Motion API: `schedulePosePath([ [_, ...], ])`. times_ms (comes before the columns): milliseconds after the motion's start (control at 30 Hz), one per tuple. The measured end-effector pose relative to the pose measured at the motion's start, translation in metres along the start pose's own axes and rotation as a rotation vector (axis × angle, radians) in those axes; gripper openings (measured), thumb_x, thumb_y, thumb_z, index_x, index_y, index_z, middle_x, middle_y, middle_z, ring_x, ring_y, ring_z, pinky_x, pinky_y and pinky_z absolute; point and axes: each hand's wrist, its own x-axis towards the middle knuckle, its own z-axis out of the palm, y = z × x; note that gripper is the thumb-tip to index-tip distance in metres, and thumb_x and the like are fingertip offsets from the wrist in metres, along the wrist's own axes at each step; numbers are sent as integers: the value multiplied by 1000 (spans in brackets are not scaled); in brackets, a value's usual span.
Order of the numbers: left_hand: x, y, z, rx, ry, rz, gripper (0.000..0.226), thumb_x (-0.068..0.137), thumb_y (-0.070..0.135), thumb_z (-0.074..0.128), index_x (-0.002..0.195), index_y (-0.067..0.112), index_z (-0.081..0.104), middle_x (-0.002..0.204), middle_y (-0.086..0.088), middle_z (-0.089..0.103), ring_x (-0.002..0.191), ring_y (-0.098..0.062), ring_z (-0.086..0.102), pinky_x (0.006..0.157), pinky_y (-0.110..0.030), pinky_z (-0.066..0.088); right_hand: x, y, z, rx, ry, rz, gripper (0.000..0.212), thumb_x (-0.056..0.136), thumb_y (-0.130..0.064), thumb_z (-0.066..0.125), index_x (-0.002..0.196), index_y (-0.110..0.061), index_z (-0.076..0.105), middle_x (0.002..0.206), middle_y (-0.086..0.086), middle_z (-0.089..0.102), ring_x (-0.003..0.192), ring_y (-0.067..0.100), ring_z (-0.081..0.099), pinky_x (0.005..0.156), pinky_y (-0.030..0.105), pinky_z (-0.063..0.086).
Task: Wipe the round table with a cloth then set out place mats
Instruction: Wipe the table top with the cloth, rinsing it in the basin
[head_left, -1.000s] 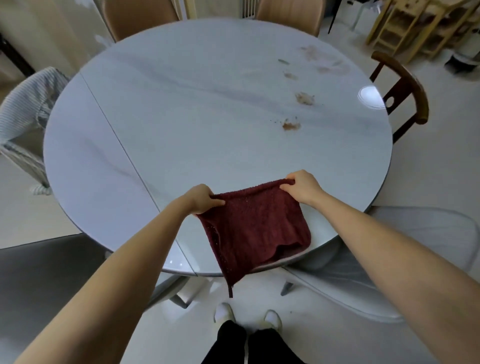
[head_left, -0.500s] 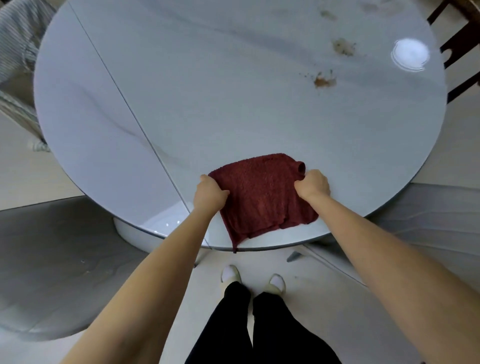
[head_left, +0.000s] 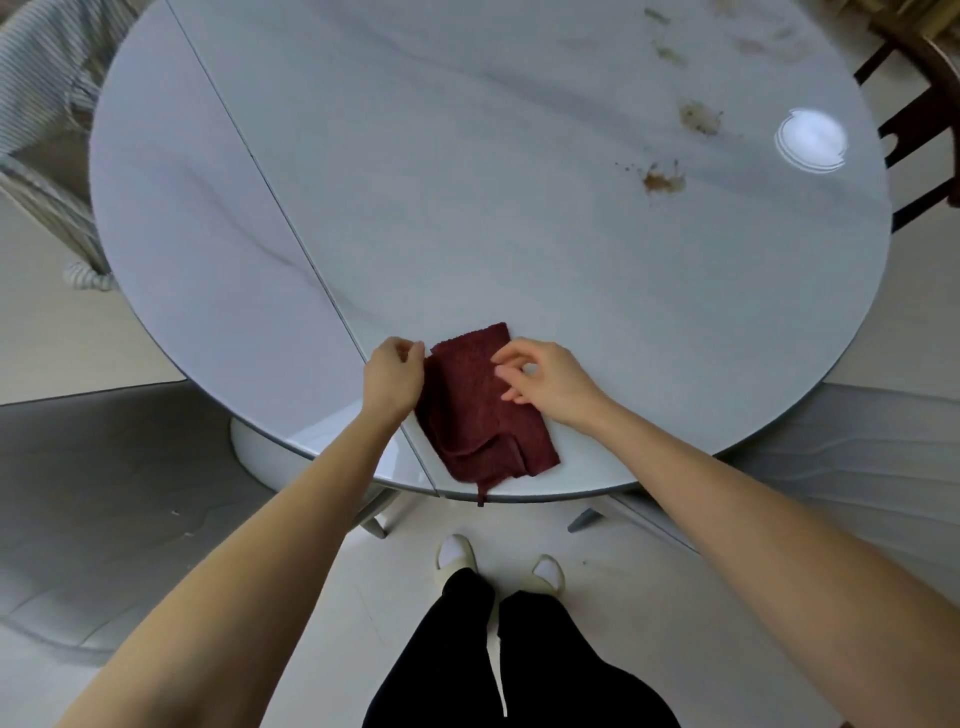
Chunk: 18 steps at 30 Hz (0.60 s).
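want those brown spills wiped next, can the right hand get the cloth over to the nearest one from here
Probably yes. The right hand rests over the folded cloth at the near edge, and only bare table lies between it and the nearest stain. It is well across the table, so some leaning may be needed.

Pale glossy floor (head_left: 62, 338) underfoot. A striped-cushioned chair (head_left: 41, 104) stands far left, a dark wooden chair (head_left: 914, 119) far right, grey chairs (head_left: 104, 493) on both near sides.

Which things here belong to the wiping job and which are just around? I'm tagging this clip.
Job: red cloth, round table, brown stains, left hand, right hand.
Around: wooden chair, striped chair.
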Motion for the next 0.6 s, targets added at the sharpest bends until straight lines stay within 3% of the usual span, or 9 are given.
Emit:
schedulePosePath([
  [100, -10, 4, 1, 183, 85, 432, 21, 97, 18, 49, 108, 10, 64, 107, -5, 62, 97, -21, 59, 85, -33, 47, 4, 15, 0, -465, 190, 34, 18, 92, -24, 59, 106, -12, 61, 104, 5, 65, 95, 24, 63, 80, 34, 50],
  [167, -17, 5, 11, 337, -62, 636, 24, 97, 17, 49, 114, 13, 65, 115, -5, 63, 109, -24, 56, 93, -33, 43, 1, 22, 8, -573, 144, 156, 34, 90, -35, 63, 112, -10, 52, 107, 6, 60, 98, 27, 59, 78, 36, 48],
  [200, -19, 3, 19, 441, -170, 660, 31, 99, 21, 47, 125, 13, 60, 129, -5, 58, 123, -24, 49, 103, -32, 36, -1, 23, 14, -612, 101, 185, 40, 89, -36, 64, 115, -10, 48, 109, 7, 59, 100, 28, 58, 78, 36, 48],
  [267, -24, -9, 37, 681, -340, 593, 55, 102, 36, 39, 150, 13, 28, 158, -8, 22, 147, -25, 14, 118, -37, 10, -2, 29, 26, -624, 64, 154, 39, 91, -26, 63, 122, -10, 45, 116, 9, 60, 105, 30, 59, 83, 38, 49],
  [300, -27, -16, 44, 775, -376, 547, 65, 101, 43, 33, 154, 13, 10, 162, -7, 2, 149, -25, -4, 119, -41, -2, -2, 32, 30, -587, 81, 122, 37, 91, -18, 61, 124, -9, 45, 119, 10, 60, 108, 30, 59, 86, 38, 49],
  [367, -28, -24, 54, 844, -394, 490, 76, 99, 53, 27, 153, 14, -10, 159, -5, -21, 145, -25, -22, 115, -45, -14, 0, 40, 28, -489, 166, 80, 33, 91, -7, 57, 123, -7, 48, 120, 11, 60, 108, 29, 58, 89, 37, 48],
  [467, -20, -10, 71, 779, -469, 478, 81, 98, 52, 34, 152, 16, -15, 156, -4, -28, 143, -25, -27, 113, -44, -19, 3, 58, 8, -427, 306, 35, 24, 90, -3, 56, 113, -7, 52, 112, 10, 62, 102, 27, 59, 85, 33, 46],
  [600, 0, 33, 99, 758, -634, 570, 101, 87, 39, 65, 153, 17, -8, 158, -7, -23, 144, -26, -24, 114, -44, -16, 1, 83, -36, -460, 331, -31, 23, 91, -1, 58, 113, -6, 54, 111, 10, 60, 102, 25, 59, 85, 29, 45],
])
